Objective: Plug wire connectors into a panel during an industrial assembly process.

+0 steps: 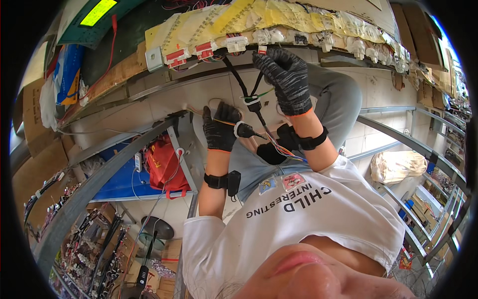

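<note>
My left hand, in a dark grey knit glove, is closed around thin wires of a cable harness. Beside its fingers, a black rubber boot with a white ring hangs on the harness. My right hand, gloved alike with an orange cuff, is raised to the board's front edge. Its fingertips pinch at a small red and white connector. Below that hand, a second black boot with a white ring joins black sleeved cables. Loose coloured wires trail toward my lap.
The long board, covered in yellowed taped paper, carries several red and white connectors along its edge. A green device with a lit display stands at upper left. Metal frame bars flank me. A red bag hangs at left.
</note>
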{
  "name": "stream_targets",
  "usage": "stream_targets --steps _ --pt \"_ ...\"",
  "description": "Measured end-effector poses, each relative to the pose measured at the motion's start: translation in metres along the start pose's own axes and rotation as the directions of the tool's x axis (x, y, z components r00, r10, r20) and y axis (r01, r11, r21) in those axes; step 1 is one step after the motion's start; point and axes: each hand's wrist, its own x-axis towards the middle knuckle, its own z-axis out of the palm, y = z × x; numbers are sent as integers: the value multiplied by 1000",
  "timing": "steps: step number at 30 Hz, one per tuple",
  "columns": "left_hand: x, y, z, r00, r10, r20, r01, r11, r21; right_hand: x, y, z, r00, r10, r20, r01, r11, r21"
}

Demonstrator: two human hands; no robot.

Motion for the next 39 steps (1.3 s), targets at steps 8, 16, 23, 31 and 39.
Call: stream_targets --steps 8,16,23,31,39 --pt "-45 -15 -5 911 408 58 -391 813 431 11 0 -12 989 143 46 -142 989 -29" --pt "-88 -52 58 903 211 373 -374 815 443 -6 1 -10 934 -334 -127 300 926 -229" --pt "-77 -88 80 622 375 687 -624 -293 724 -47 -14 -27 894 -418 162 413 628 -659" --pt "-56 -113 105 441 378 814 -736 -368 569 -3 -4 -59 968 -252 20 251 950 -187" --pt "-58 -101 80 427 406 808 -734 -367 572 9 0 -74 991 -83 102 92 992 -88"
